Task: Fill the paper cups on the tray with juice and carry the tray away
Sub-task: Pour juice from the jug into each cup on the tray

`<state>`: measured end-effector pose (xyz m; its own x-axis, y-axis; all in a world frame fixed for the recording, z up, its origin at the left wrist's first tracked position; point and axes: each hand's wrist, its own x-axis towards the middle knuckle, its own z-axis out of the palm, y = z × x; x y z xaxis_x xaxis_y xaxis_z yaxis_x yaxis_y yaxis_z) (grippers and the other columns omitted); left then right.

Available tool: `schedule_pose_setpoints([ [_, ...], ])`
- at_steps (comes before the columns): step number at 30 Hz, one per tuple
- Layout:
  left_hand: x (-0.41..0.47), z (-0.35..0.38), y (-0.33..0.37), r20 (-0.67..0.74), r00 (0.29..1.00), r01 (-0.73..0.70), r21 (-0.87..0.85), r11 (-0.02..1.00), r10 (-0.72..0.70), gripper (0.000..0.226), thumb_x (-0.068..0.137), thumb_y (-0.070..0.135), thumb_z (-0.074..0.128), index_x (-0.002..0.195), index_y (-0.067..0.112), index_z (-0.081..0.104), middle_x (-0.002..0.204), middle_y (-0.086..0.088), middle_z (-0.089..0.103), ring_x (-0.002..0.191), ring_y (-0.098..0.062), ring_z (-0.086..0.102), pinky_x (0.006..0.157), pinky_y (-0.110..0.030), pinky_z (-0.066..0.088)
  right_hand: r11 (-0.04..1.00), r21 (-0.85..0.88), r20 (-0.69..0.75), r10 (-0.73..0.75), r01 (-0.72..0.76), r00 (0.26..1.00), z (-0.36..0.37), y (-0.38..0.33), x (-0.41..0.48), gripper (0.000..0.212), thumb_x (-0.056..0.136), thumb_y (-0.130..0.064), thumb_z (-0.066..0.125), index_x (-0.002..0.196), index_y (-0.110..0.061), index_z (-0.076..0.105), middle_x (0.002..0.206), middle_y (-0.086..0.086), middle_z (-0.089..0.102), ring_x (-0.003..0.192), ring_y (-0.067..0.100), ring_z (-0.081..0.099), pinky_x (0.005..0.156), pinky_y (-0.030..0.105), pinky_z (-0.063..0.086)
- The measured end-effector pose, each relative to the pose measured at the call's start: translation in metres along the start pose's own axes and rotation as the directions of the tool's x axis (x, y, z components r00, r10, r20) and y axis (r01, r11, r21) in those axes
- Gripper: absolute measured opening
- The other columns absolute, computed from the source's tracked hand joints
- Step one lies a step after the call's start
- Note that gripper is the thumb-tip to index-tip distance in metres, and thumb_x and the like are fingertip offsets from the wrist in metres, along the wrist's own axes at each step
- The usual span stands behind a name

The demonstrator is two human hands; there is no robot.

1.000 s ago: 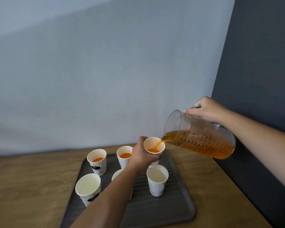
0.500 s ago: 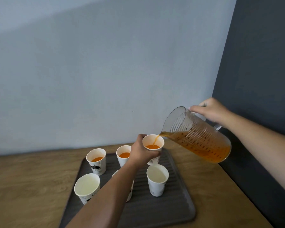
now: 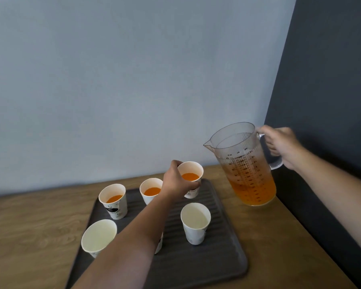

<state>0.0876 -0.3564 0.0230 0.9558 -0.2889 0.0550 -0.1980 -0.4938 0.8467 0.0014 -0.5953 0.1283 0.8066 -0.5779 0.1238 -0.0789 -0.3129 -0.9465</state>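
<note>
A dark ribbed tray (image 3: 221,255) lies on the wooden table and carries several white paper cups. My left hand (image 3: 176,181) grips the back-right cup (image 3: 191,174), which holds orange juice, just above the tray's far edge. Two more back-row cups (image 3: 114,200) (image 3: 151,190) also hold juice. The front-left cup (image 3: 98,236) and front-right cup (image 3: 195,222) hold no juice; my forearm hides most of a front middle cup. My right hand (image 3: 279,146) holds the handle of a clear measuring jug (image 3: 243,165), upright, about half full of juice, to the right of the tray.
The wooden table (image 3: 29,226) meets a light blue wall (image 3: 133,80) at the back. A dark grey wall (image 3: 331,101) runs along the table's right edge, close behind the jug.
The jug has tipped back from pouring to upright and moved right of the cup. The stream of juice has stopped. My left hand still holds the same cup.
</note>
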Motion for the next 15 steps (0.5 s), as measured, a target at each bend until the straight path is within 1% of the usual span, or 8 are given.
schedule_pose_setpoints([
  [2,0.007,0.008,-0.004,0.002,1.000,0.028,0.029,0.999,-0.028,0.077,0.066,0.032,0.084,0.127,0.019,0.039,0.122,-0.002,0.054,0.102,-0.019,0.050,0.081,-0.031,0.044,1.000,0.013,0.002,0.011,-0.011,1.000,0.000,0.008,0.004,0.046,0.085,-0.036,0.059,0.050,-0.016,0.038,0.036,-0.004,0.030,0.039,0.015,0.023,0.049,0.028,0.026],
  [6,0.016,0.021,-0.012,0.017,0.998,0.066,0.075,0.995,-0.068,0.077,0.067,0.032,0.084,0.127,0.016,0.039,0.124,-0.006,0.054,0.110,-0.023,0.053,0.082,-0.030,0.044,0.999,0.028,0.010,0.026,-0.026,1.000,0.000,0.023,0.011,0.046,0.086,-0.035,0.058,0.050,-0.016,0.037,0.034,-0.005,0.029,0.038,0.014,0.023,0.051,0.028,0.027],
  [11,0.028,0.034,-0.021,0.059,0.993,0.094,0.124,0.988,-0.101,0.079,0.066,0.029,0.085,0.128,0.014,0.039,0.127,-0.007,0.053,0.115,-0.023,0.052,0.084,-0.029,0.045,0.999,0.045,0.052,0.029,-0.031,0.998,0.003,0.042,0.018,0.049,0.088,-0.031,0.057,0.048,-0.014,0.034,0.034,-0.007,0.027,0.037,0.014,0.021,0.049,0.028,0.022],
  [13,0.030,0.037,-0.023,0.064,0.991,0.107,0.134,0.985,-0.116,0.079,0.065,0.027,0.085,0.128,0.014,0.039,0.128,-0.007,0.053,0.115,-0.023,0.052,0.083,-0.029,0.044,0.999,0.040,0.065,0.029,-0.031,0.997,0.003,0.047,0.019,0.049,0.088,-0.030,0.057,0.047,-0.015,0.034,0.034,-0.007,0.027,0.036,0.014,0.021,0.049,0.028,0.022],
  [15,0.031,0.039,-0.026,0.064,0.990,0.118,0.138,0.983,-0.128,0.079,0.065,0.027,0.086,0.128,0.014,0.039,0.128,-0.007,0.053,0.116,-0.024,0.052,0.086,-0.031,0.046,0.999,0.040,0.074,0.027,-0.030,0.997,0.003,0.049,0.019,0.049,0.088,-0.031,0.057,0.047,-0.015,0.034,0.035,-0.006,0.027,0.037,0.015,0.021,0.049,0.028,0.023],
])
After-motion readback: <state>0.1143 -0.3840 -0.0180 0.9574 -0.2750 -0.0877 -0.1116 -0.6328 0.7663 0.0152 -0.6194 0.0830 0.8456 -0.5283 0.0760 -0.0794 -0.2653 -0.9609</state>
